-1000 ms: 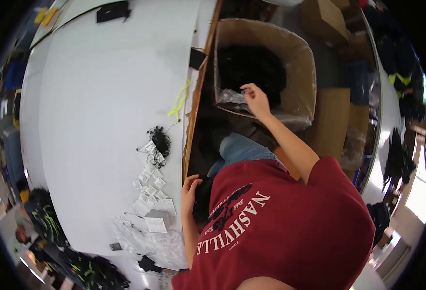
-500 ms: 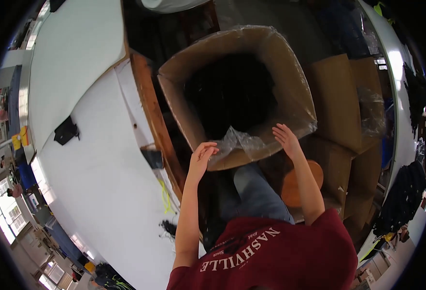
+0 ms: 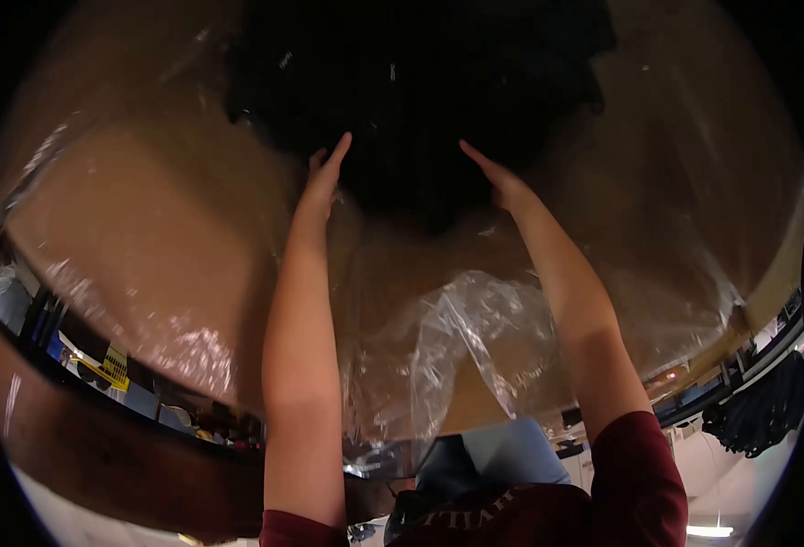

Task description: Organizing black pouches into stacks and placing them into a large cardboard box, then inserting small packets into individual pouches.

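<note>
While my left hand (image 3: pixel 321 186) and right hand (image 3: pixel 510 191) are reaching into the dark pile (image 3: pixel 420 100), fingers (image 3: pixel 342 149) too hidden to tell spread or grip, I'm probably needing a firm hold next.

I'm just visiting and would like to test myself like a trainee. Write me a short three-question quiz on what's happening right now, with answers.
1. True or false: the left hand and the right hand both reach inside the cardboard box.

2. What lines the box?
A) Blue cloth
B) Clear plastic
C) White paper

3. Fill the gap: the pile at the hands looks ____ in colour.

Key:
1. True.
2. B.
3. Black; its separate items are too dark to tell.
</note>
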A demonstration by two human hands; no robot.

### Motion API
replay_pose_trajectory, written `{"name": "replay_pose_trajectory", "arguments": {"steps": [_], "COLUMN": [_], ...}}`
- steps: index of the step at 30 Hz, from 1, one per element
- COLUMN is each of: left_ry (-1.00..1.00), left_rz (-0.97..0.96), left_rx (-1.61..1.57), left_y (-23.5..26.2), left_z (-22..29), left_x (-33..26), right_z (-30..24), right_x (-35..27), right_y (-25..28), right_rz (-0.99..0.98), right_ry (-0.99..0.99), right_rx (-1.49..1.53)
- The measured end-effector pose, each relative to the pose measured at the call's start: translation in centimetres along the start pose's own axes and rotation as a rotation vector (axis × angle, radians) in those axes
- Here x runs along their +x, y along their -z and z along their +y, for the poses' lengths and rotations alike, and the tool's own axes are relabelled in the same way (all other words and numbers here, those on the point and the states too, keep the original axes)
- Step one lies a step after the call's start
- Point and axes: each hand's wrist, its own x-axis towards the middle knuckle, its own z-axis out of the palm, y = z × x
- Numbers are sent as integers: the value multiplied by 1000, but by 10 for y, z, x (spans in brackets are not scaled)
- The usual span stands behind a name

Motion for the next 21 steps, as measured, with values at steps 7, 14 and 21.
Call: {"name": "replay_pose_trajectory", "arguments": {"steps": [7, 14, 21], "left_ry": [-84, -31, -330], "left_rz": [-78, -242, -179], "left_rx": [-475, -664, -728], "left_y": [-66, -52, -41], "left_z": [-73, -67, -19], "left_x": [54, -6, -236], "right_z": [25, 11, -4], "right_x": [31, -35, -252], "right_y": [-78, -72, -13], "right_rz": [-516, -510, -357], "right_ry": [94, 148, 364], "right_rx": [442, 350, 213]}}
